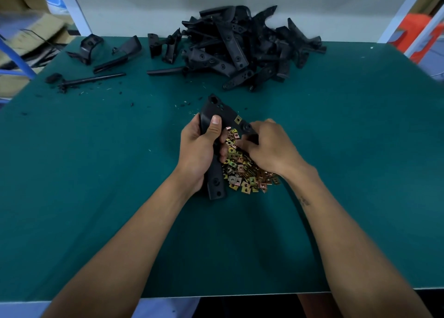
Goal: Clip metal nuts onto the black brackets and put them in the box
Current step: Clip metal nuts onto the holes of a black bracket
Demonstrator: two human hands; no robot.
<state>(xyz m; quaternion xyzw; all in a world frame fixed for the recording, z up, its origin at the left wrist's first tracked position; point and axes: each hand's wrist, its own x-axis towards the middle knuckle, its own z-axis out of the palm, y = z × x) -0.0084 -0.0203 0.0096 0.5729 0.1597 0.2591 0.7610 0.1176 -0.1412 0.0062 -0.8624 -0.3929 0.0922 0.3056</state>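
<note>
both forearms reach over the green table [96, 173]. left hand [199, 154] curls round a stiff, light black bracket [217, 115], one nut [238, 119] clipped on; right hand [269, 144] digs into the loose nuts [245, 175], fingertips hidden. best gripped mid-body. spare brackets [240, 46] lie beyond.

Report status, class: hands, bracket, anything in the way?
Left hand grips black bracket. Right hand at bracket over nut pile, grip hidden. One nut clipped on. Nothing in the way.
</note>
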